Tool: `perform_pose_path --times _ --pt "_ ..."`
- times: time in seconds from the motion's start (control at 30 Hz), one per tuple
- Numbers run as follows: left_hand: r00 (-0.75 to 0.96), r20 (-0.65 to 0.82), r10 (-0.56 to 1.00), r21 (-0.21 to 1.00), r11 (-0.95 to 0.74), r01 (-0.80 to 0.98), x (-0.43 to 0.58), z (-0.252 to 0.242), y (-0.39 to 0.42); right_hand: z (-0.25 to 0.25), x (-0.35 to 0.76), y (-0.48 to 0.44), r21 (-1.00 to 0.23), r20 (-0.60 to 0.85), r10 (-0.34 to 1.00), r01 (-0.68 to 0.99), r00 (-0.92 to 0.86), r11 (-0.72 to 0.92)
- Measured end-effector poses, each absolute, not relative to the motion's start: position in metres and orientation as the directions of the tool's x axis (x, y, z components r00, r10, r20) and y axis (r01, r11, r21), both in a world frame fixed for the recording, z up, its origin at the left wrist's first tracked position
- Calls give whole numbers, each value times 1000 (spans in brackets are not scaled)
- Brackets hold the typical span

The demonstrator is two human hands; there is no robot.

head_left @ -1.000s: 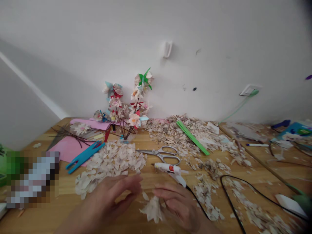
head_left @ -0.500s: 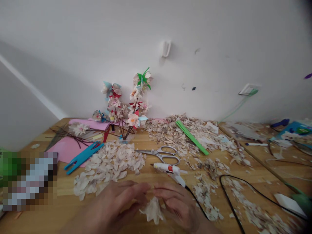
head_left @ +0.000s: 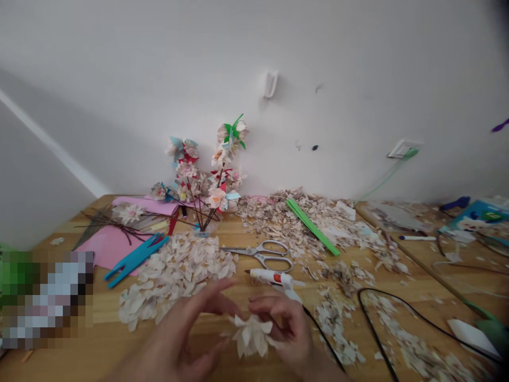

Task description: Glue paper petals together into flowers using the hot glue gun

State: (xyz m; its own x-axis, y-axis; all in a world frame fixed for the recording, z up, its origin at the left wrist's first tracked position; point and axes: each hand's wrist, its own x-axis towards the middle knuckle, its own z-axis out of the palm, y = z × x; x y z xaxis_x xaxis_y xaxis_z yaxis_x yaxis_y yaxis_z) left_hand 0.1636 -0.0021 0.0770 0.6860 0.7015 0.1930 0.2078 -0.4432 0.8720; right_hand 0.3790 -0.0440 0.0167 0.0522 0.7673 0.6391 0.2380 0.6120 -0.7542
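A pale, many-petalled handmade flower (head_left: 253, 337) is gripped in my right hand (head_left: 288, 329), its fingers closed at the flower's base and right side. My left hand (head_left: 191, 329) is at the flower's left, thumb and fingers spread apart; the fingertips come close to the petals, and whether they touch is unclear. Just beyond my hands lies a white glue gun (head_left: 270, 277), its black cord running to the right. Behind it are grey-handled scissors (head_left: 264, 253). A heap of loose pale petals (head_left: 178, 273) spreads ahead of my left hand.
Finished flowers on stems (head_left: 204, 175) stand against the wall. Blue pliers-shaped tool (head_left: 137, 260) and pink sheets (head_left: 109, 245) lie left. Green strips (head_left: 312, 225) rest on scattered scraps (head_left: 270, 212). A black cable (head_left: 371, 323) loops across the right side of the table.
The flower has turned from hanging petals-down to showing its petals more upward and open. My left hand has opened away from it, while my right hand keeps its hold.
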Motion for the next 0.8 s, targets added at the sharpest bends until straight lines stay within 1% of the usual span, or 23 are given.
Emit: perform_pose_path --times 0.07,0.13,0.17,0.27,0.37,0.43,0.6,0.8 --pt "665 137 734 969 -237 63 169 75 0 10 370 -41 -853 509 826 9 244 523" --pt "665 102 740 994 -53 -93 176 72 3 7 362 -37 -896 356 875 -147 327 419" --pt "661 92 744 988 15 -154 180 71 3 7 360 -36 -907 302 886 -181 353 381" --pt "634 70 771 949 145 -281 190 64 3 6 358 -31 -924 242 880 -179 409 337" --pt "630 29 776 900 254 -354 197 60 1 3 358 -28 -936 221 873 -156 435 315" --pt "632 7 775 867 309 -390 200 58 0 1 358 -27 -939 200 876 -169 440 299" --pt "625 -32 780 832 367 -416 203 55 3 -1 356 -25 -934 145 888 -236 437 269" --pt "643 -66 763 808 419 -414 202 51 7 -2 356 -22 -946 151 887 -195 437 258"
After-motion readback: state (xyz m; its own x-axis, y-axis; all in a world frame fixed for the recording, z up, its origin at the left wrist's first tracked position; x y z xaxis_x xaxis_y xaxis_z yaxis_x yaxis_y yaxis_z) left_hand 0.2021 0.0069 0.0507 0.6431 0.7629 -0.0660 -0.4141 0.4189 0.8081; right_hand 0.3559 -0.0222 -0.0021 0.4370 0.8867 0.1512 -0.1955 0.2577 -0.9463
